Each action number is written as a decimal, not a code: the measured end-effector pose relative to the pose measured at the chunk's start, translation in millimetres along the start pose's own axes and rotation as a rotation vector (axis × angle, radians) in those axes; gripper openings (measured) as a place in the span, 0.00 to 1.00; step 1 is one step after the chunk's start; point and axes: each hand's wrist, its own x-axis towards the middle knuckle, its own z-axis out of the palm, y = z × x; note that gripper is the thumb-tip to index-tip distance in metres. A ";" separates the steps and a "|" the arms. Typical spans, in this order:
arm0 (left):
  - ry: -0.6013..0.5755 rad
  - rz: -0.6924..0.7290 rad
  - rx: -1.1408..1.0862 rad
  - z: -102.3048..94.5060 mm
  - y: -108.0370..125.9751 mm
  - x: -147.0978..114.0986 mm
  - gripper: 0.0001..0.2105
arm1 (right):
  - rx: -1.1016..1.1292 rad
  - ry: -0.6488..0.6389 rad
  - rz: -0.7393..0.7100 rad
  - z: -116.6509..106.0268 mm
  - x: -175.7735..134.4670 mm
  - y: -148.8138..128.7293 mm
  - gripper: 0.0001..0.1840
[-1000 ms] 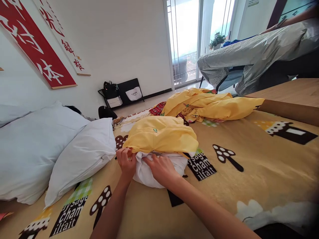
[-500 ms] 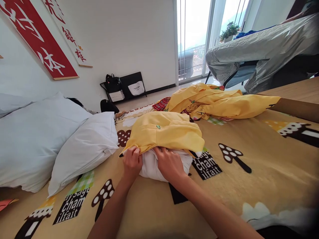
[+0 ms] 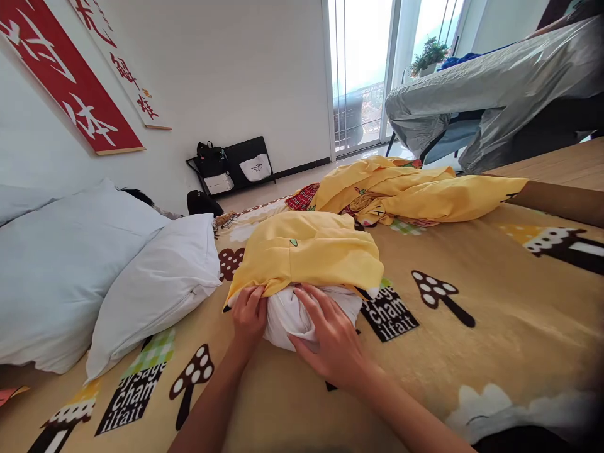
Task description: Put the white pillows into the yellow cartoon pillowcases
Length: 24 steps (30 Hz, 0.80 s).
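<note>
In front of me lies a white pillow [image 3: 285,318], partly covered by a yellow pillowcase [image 3: 311,248] with a small green print. The near end of the pillow sticks out from the case's opening. At the left of that opening, my left hand [image 3: 250,311] has its fingers curled closed on the edge of the pillowcase. My right hand [image 3: 333,330] is on the white pillow's near end, thumb and fingers around a bunched fold of it. The far part of the pillow is hidden inside the case.
White pillows [image 3: 153,286] are piled at the left. A crumpled heap of yellow fabric [image 3: 419,192] lies across the bed's far side. The patterned tan bedspread [image 3: 514,321] spreads under everything. Beyond stand a plastic-covered table [image 3: 472,88] and a black rack with bags [image 3: 245,170].
My right hand has shifted from the pillowcase's edge down toward me onto the white pillow, bunching its fabric. My left hand stays at the case's edge. The view has tilted slightly.
</note>
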 end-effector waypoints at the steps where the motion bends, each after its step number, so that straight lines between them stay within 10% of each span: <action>1: -0.006 -0.024 -0.008 0.8 -0.4 -0.6 0.08 | -0.018 0.040 -0.047 -4.9 -10.6 1.2 0.30; 5: -0.031 -0.106 -0.026 3.0 0.9 -1.0 0.06 | -0.222 0.187 -0.265 -7.5 -43.9 5.4 0.24; 19: 0.057 -0.263 0.041 5.0 -2.0 -2.5 0.08 | -0.336 -0.573 -0.096 26.4 44.8 -14.9 0.12; 24: 0.066 -0.191 0.037 4.8 6.3 -0.8 0.06 | -0.297 -0.491 -0.061 40.8 46.7 -12.4 0.12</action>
